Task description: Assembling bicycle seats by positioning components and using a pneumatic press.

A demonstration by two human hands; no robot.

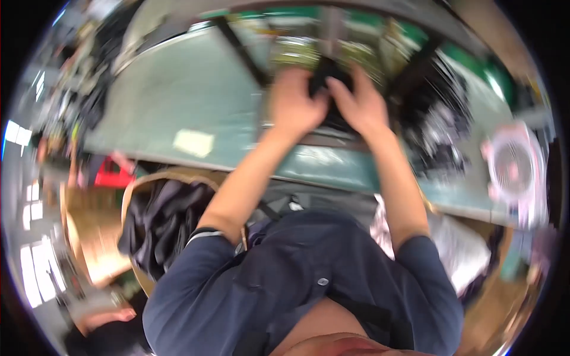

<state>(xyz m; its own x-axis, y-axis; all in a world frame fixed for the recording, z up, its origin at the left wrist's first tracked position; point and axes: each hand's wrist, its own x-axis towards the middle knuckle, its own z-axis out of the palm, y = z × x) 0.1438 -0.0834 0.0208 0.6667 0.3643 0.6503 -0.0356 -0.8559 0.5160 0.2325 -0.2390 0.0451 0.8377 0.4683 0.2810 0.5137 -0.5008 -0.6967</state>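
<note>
Both arms reach forward over a green-topped table (172, 101) to a dark metal frame (240, 53). My left hand (297, 104) and my right hand (359, 104) are close together inside the frame, thumbs toward each other. A black piece, perhaps cloth (324, 72), lies between them, and both hands seem to touch it. Motion smears the fingers, so their grip on it does not show. Just beyond the hands are stacked yellow-green, shiny things (295, 52), too blurred to name. An upright grey bar (332, 29) stands above the black piece.
A pale slip (194, 143) lies on the table, left of my forearm. Right of the frame is a heap of black, glossy material (436, 113), then a pink fan (513, 163). Below the table edge stand a box of dark cloth (163, 219) and whitish plastic (460, 246). Another person's arm (107, 319) shows lower left.
</note>
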